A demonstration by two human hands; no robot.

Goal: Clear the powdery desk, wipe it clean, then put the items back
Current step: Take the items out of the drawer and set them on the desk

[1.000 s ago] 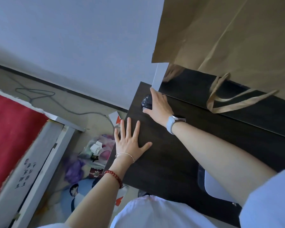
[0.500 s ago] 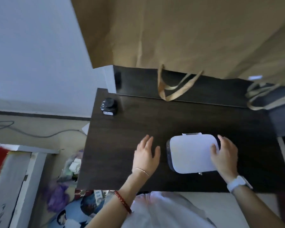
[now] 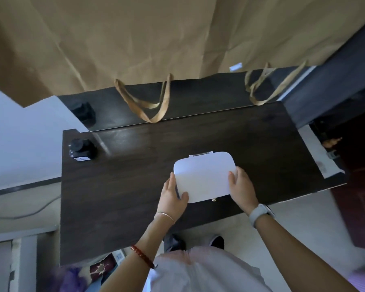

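Note:
A white rounded case (image 3: 204, 175) with a small clasp lies on the dark wooden desk (image 3: 124, 186), right of its middle. My left hand (image 3: 172, 197) grips the case's near left corner. My right hand (image 3: 241, 186), a pale watch on its wrist, holds the case's right edge. A small black ink bottle (image 3: 81, 149) stands at the desk's far left corner, well apart from both hands. The desk top looks dark and glossy, with no powder that I can make out.
Big brown paper bags (image 3: 156, 39) hang over the raised back shelf (image 3: 198, 98), their handles (image 3: 148, 104) drooping onto it. The bottle's reflection shows in the back panel. A dark cabinet (image 3: 335, 85) stands at the right. Clutter and a cable lie on the floor at the left.
One second ago my right hand was at the ink bottle and my left lay flat on the desk. Both hands have since closed on the white case, and the view has swung right.

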